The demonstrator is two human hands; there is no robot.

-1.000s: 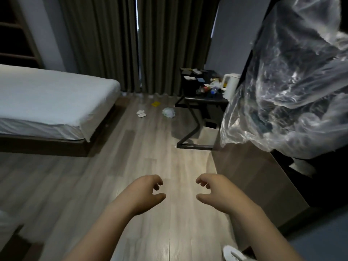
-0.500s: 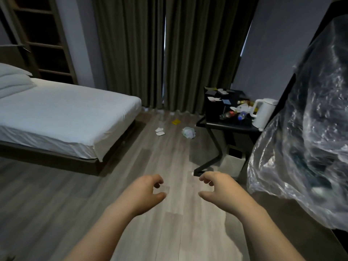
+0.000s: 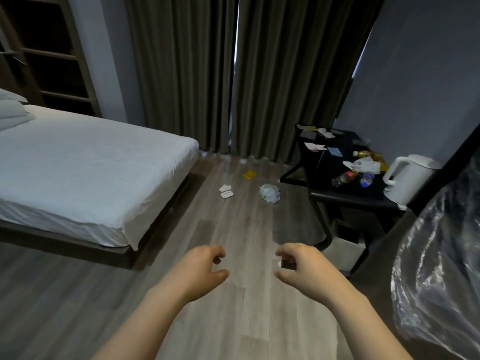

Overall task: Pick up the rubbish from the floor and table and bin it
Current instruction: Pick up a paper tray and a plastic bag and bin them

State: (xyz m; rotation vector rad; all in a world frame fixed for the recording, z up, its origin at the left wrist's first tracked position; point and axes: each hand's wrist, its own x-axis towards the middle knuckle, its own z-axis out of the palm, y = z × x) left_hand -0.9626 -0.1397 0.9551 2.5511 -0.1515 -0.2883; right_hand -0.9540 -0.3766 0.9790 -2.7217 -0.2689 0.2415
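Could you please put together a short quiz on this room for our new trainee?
1. True or false: the white kettle stands on the black table.
2. Fill in: the flat scrap on the floor nearest the curtains is ___ in colour.
3. Which floor litter lies closest to the table? A) the flat scrap B) the crumpled white wrapper C) the two white paper pieces

Key: 1 true; 2 yellow; 3 B.
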